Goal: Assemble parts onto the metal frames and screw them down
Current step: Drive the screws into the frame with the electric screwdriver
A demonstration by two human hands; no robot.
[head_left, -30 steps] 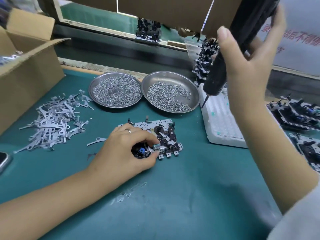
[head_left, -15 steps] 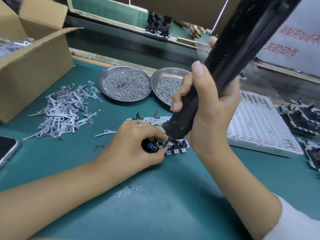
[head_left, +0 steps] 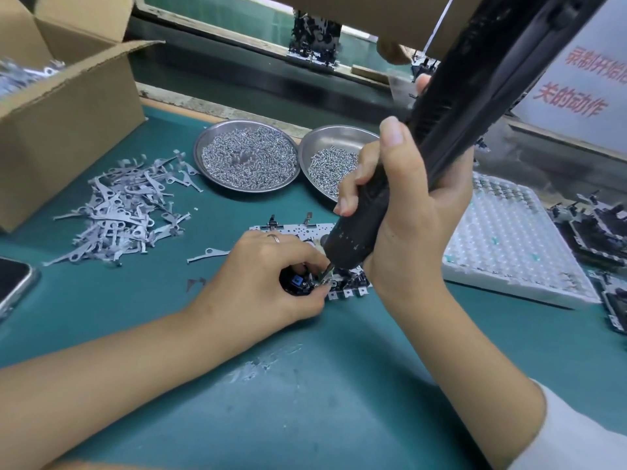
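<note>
Mid-mat, toward the near edge: frame [head_left: 346, 291] lies flat. Right hand [head_left: 403, 212], fist wrapped round the driver [head_left: 437, 144], has brought it down from up by the back edge within the last second; the bit now meets the frame just beside the left hand [head_left: 261, 279], whose fingers pinch a dark part [head_left: 298, 283] there. Judged: screw-down starting. Screw itself too small to see.
</note>
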